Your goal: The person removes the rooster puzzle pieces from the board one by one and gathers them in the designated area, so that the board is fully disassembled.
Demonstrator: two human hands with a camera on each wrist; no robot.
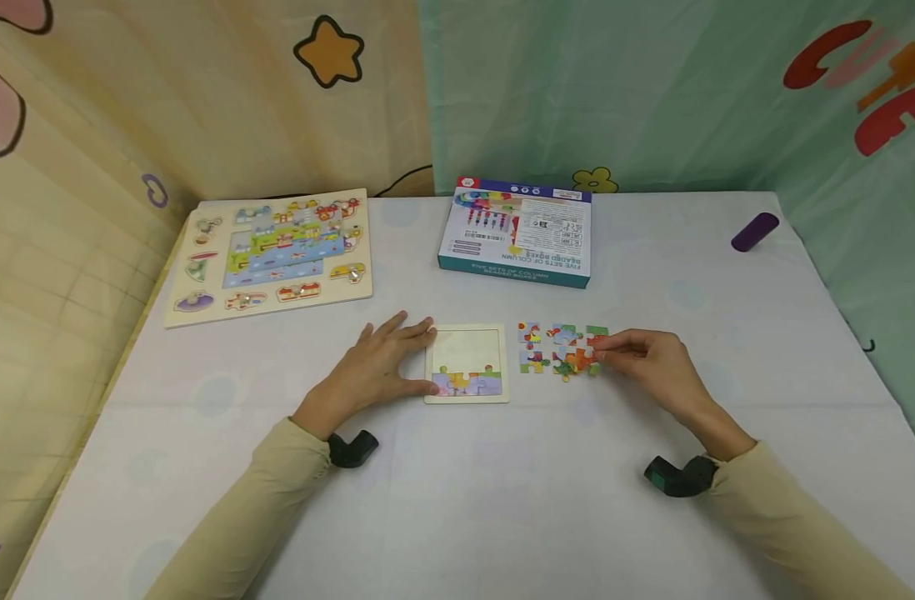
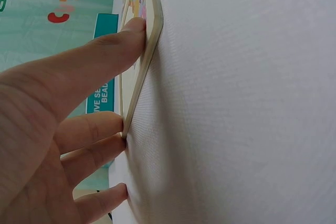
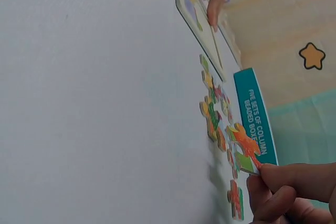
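My left hand [image 1: 382, 367] lies spread at the left side of a small wooden puzzle tray [image 1: 504, 367]. Its thumb presses the lower left corner, and a fingertip touches the upper left one. Joined puzzle pieces [image 1: 468, 384] fill the tray's bottom row; bare board shows above them. Between thumb and finger, my right hand [image 1: 652, 367] pinches an orange and green puzzle piece [image 3: 245, 142], raised off the table in the right wrist view. Loose puzzle pieces [image 1: 532, 362] lie in rows right of the tray, partly hidden by the held one.
A wooden knob puzzle board [image 1: 270, 297], with picture boards stacked on it, lies at the back left. Behind the tray is a flat bead-game box [image 1: 513, 273]. A dark purple cylinder [image 1: 754, 232] rests at the far right, near the curtain [image 1: 652, 100].
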